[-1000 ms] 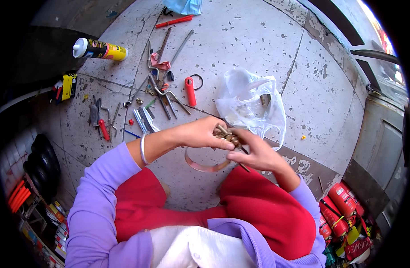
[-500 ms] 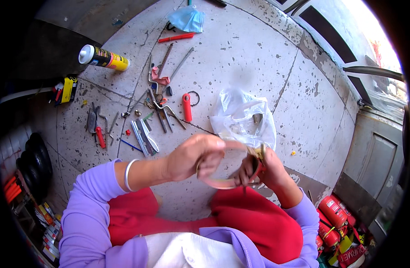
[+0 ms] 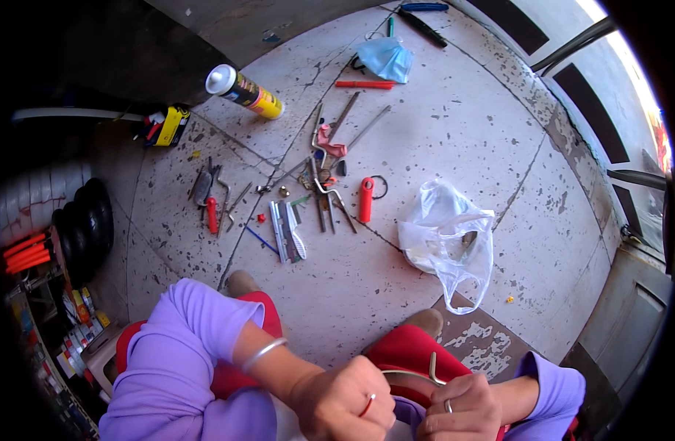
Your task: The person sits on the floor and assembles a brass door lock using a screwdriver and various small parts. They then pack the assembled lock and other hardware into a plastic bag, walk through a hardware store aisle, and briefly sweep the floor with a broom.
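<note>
My left hand (image 3: 345,403), below a silver bangle and with a ring on one finger, is closed in a fist low in the view. Close beside it my right hand (image 3: 459,409), also wearing a ring, is closed too. Between the two fists runs a thin, pale, curved band (image 3: 407,373), gripped at both ends. A bent, hook-like metal piece (image 3: 434,366) stands up from it next to my right knuckles. The rest of the band is hidden behind my hands, so its kind is unclear.
A white plastic bag (image 3: 451,239) lies ahead of my right knee. Further left are a red-handled tool (image 3: 366,200), several metal rods and hex keys, and a utility knife (image 3: 287,231). A sealant cartridge (image 3: 245,92) and a blue face mask (image 3: 385,59) lie farther off.
Both hands have come down and closer to my body, the band going with them. My left fingers, loosely curled before, are now in a fist. The view has shifted, so the floor items appear further right.
</note>
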Available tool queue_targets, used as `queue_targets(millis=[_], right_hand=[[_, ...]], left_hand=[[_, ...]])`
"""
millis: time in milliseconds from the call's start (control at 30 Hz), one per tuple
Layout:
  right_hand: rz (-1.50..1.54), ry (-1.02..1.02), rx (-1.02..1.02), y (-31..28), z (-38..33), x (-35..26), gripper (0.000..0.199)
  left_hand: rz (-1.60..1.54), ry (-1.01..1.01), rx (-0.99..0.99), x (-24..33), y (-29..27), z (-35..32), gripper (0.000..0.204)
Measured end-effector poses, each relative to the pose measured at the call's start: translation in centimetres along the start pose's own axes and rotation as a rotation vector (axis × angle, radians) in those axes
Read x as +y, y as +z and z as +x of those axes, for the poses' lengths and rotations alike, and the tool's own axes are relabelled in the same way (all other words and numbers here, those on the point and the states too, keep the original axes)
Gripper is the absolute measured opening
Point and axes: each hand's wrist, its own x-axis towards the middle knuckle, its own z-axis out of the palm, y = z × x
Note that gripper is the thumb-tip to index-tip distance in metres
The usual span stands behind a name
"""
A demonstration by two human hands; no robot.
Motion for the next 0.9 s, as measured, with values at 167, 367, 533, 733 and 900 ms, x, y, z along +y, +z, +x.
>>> queue_targets(millis=[167,367,533,733,900], right_hand=[[0.034,-0.083,-0.084,0.3,0.1,0.0,0.03],[0.075,-0.138,-0.167,0.0,0.5,0.5,0.028],[-0.065,-0.041,-0.235,0.0,-0.9,0.4,0.026],[-0.162,0.828,0.237,-1.0,-7.5,6.9,0.034],[0.088,1.411,0.772,0.2,-18.1,6.8,0.032]], left_hand=[[0.092,-0.02,0.042,1.2,1.4,-0.1,0.046],[0.121,-0.017,0.074,1.6,2.2,-0.6,0.048],[0.095,0.035,-0.086,0.4,-0.4,-1.2,0.043],[0.218,-0.682,-0.023,-8.0,-8.2,-2.6,0.019],[0.98,-0.869,-0.393,-7.2,-22.3,-7.5,0.019]])
